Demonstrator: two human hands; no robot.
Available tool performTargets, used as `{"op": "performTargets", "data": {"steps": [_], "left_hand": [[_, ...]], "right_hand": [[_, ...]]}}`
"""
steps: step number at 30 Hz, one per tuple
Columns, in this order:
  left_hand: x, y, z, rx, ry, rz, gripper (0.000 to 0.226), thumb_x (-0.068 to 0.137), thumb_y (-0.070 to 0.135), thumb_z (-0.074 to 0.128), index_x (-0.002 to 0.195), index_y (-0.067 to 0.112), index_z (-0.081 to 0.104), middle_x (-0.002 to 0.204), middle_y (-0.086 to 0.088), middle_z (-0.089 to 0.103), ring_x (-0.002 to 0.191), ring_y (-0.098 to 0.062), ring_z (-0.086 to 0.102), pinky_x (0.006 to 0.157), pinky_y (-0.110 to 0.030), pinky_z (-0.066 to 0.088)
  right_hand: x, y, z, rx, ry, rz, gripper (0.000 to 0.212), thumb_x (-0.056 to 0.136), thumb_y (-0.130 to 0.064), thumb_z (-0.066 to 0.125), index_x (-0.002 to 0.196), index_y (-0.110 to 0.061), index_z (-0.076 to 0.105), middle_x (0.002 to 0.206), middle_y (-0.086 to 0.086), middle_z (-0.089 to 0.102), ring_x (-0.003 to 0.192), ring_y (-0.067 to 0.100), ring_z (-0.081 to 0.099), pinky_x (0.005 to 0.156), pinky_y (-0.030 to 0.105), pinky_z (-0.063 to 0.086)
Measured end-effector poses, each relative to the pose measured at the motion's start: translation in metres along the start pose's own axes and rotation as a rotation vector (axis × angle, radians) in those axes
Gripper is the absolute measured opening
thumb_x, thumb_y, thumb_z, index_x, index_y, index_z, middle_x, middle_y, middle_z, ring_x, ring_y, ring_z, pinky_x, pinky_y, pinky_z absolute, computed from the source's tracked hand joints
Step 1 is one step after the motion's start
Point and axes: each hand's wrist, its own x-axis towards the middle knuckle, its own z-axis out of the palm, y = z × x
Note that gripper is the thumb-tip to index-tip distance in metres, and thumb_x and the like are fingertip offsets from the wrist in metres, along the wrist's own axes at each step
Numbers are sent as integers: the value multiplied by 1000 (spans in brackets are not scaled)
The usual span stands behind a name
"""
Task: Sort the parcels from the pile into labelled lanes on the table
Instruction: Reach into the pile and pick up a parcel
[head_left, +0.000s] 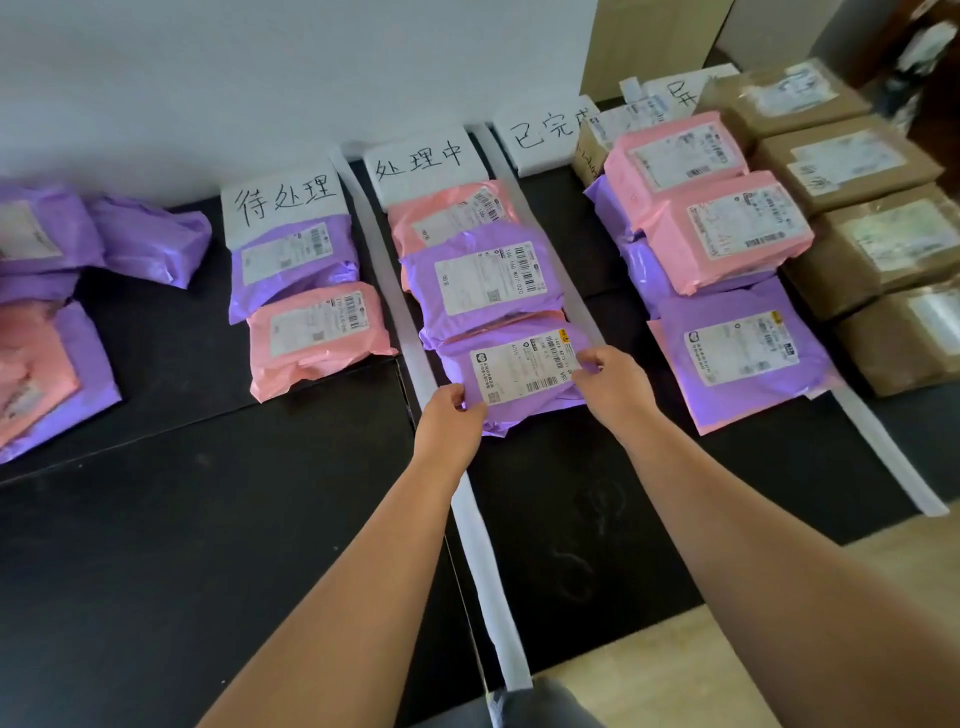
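Observation:
A purple parcel (519, 379) with a white shipping label lies at the near end of the second lane, below another purple parcel (483, 283) and a pink one (452, 213). My left hand (449, 415) grips its near left corner. My right hand (610, 382) pinches its right edge. The lane's white sign (421, 161) stands at the back. The pile (47, 312) of purple and pink parcels sits at the far left. The first lane holds a purple parcel (293, 265) and a pink parcel (317, 335) under its sign (283, 200).
White tape strips (483, 545) divide the black table (182, 519) into lanes. The third lane holds stacked pink and purple parcels (722, 234). Brown cardboard boxes (878, 244) fill the far right lane. A white wall runs behind the signs.

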Motion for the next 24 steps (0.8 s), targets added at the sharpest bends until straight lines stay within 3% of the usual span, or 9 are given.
{"op": "performTargets", "data": {"steps": [3,7,12,14,19,22,24], "left_hand": [[7,-2,2,47,-50,19,33,99,12,46,130,13,58,130,-1,62,94,-10,58,63,-14,42],[7,-9,3,88,-91,-2,48,103,13,43,151,15,39,141,-1,53,72,2,47,57,-6,35],[0,-10,2,112,-72,27,50,101,16,44,151,21,39,141,-3,55,73,-2,58,53,-12,41],[-6,-10,0,103,-44,29,50,100,17,46,149,23,40,137,-6,57,65,-3,57,50,-14,40],[-39,-5,-7,50,33,57,50,100,17,49,149,22,40,141,-3,54,94,-10,60,65,-18,43],[-62,-9,-13,12,78,89,50,100,16,50,150,20,40,148,-4,48,116,-15,58,88,-23,44],[-75,-14,-19,-6,113,87,53,100,17,50,151,22,37,152,-2,43,125,-18,54,93,-24,43]], "right_hand": [[3,-1,3,-102,-57,13,35,98,-18,56,134,-18,57,128,4,63,111,23,60,104,44,45],[0,1,8,-158,-84,-11,39,99,-17,54,137,-21,55,132,2,62,113,25,61,105,48,45],[-10,2,7,-195,-40,-73,35,98,-21,57,132,-24,57,131,1,57,112,24,59,100,48,49],[-17,0,5,-200,19,-85,41,97,-19,60,137,-20,52,135,5,51,118,26,55,100,48,49],[-45,-5,3,-140,104,-174,43,97,-20,61,138,-19,50,137,5,50,121,26,54,99,47,51],[-66,-10,5,-116,96,-238,45,98,-21,60,142,-21,49,138,4,51,124,24,53,99,44,52],[-81,-14,9,-135,90,-281,45,99,-20,59,143,-20,48,141,5,50,128,23,51,102,39,49]]}}
